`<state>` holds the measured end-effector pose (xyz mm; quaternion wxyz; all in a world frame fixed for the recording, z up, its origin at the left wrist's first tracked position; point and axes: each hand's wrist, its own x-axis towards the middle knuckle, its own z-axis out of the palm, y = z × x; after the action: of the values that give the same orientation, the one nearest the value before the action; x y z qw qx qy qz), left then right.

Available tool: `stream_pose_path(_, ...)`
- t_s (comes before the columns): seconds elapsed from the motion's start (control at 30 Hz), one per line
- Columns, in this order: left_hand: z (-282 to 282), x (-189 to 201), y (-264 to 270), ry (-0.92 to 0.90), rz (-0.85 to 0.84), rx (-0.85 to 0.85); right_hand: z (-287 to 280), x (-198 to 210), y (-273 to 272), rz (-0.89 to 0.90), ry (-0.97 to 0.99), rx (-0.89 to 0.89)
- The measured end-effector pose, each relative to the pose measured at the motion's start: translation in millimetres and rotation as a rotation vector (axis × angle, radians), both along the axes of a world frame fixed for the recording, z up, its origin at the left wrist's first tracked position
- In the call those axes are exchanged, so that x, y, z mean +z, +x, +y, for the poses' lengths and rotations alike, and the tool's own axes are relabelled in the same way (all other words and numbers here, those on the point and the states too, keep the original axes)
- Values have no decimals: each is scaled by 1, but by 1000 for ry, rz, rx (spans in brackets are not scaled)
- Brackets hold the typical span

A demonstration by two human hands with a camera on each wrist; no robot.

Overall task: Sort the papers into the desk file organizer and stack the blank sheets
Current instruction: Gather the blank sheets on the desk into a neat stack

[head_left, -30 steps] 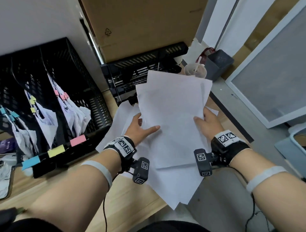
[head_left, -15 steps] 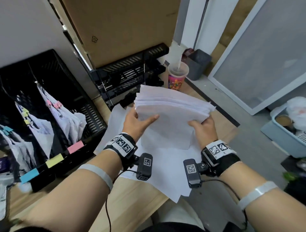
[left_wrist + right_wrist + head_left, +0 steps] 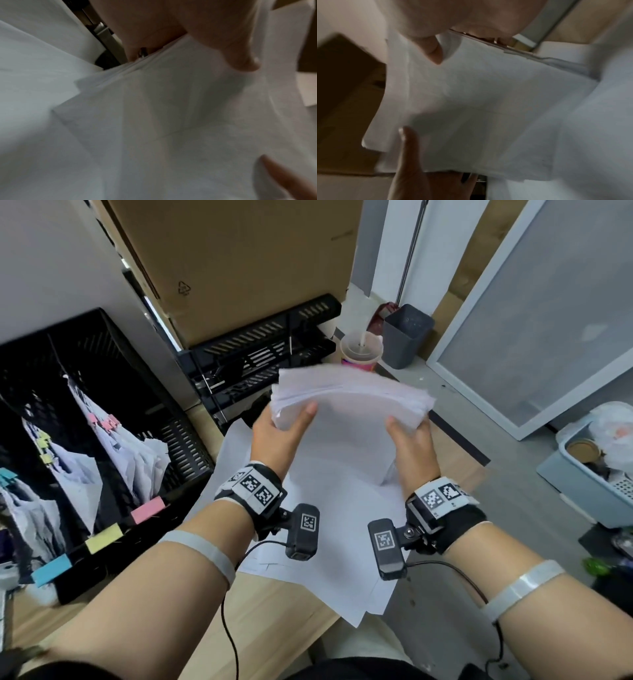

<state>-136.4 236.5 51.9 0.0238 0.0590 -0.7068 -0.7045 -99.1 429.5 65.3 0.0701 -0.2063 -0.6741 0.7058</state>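
Black organizer (image 3: 102,419) left & cup (image 3: 361,352) behind hands-held sheets (image 3: 349,398).

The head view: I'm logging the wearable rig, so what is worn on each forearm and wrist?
Left hand and right hand are bare. Each wrist has a black strap with white square-code tags, a small black tagged camera with a thin black cable, and a pale grey forearm band; no sleeves.

Loose sheets (image 3: 329,542) cover the table (image 3: 274,621) below the hands. The black file organizer (image 3: 113,419) blocks the left, stacked trays (image 3: 260,361) and a cup (image 3: 361,352) stand ahead; the right edge is open.
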Motion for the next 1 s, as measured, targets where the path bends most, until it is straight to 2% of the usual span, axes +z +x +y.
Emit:
stream_pose_path(0.1,-4,-17,3,-20,-57,-34,6,-13,2,-71,72,-20)
stream_pose_path(0.23,-1,-31,-2,48,-151,-102,15,-20,-3,-199,79,-4)
stream_pose_path(0.33,1,-46,-7,-28,-163,-133,21,-25,-10,-301,226,120)
stream_pose_path(0.43,-3,-49,-14,-73,-177,-116,28,-21,-21,-256,450,239)
stream_pose_path(0.57,-12,-43,-20,59,-245,-111,35,-7,-49,-160,603,274)
stream_pose_path(0.63,-20,-46,-18,-20,-364,-58,36,-6,-61,-217,670,372)
stream_pose_path(0.7,-34,-60,-13,-187,-534,-27,36,-8,-66,-346,747,536)
stream_pose_path(0.8,-55,-87,0,-447,-702,-111,33,-29,-66,-525,826,777)
stream_pose_path(0.9,-63,-104,13,-553,-750,-156,23,-62,-58,-672,941,939)
stream_pose_path(1.0,-66,-114,22,-552,-753,-141,11,-90,-42,-723,1005,961)
